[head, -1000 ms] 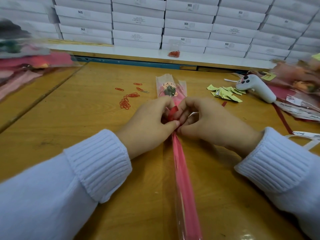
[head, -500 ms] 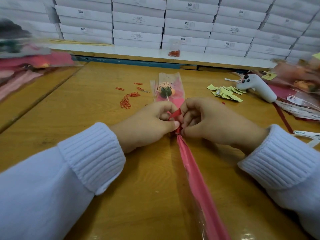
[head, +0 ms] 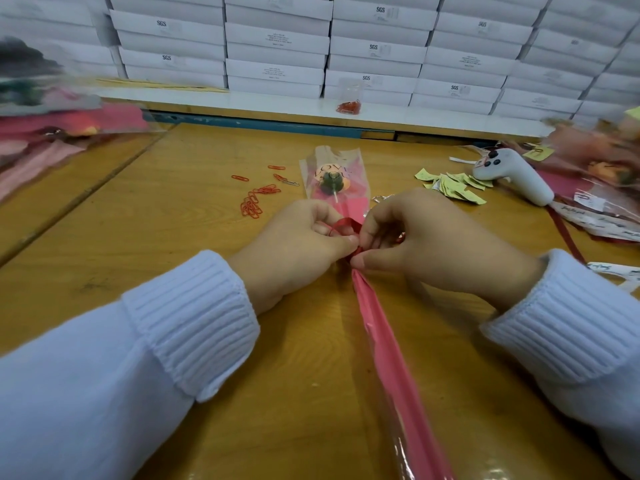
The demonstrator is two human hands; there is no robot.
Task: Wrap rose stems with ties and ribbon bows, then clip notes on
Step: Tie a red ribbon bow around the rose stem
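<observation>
Midway, both hands (head: 360, 244) pinch the red ribbon (head: 344, 225) at the wrapped rose (head: 332, 180), bow unfinished, note unclipped.

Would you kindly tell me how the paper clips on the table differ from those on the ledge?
The table clips lie loose and scattered on wood; the ledge clips sit bunched in a clear bag. The table clips are beside the rose; the ledge clips are by the boxes. Both look red.

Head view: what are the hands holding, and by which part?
The left hand and right hand both pinch the red ribbon at its loop, where the rose sleeve is gathered.
</observation>
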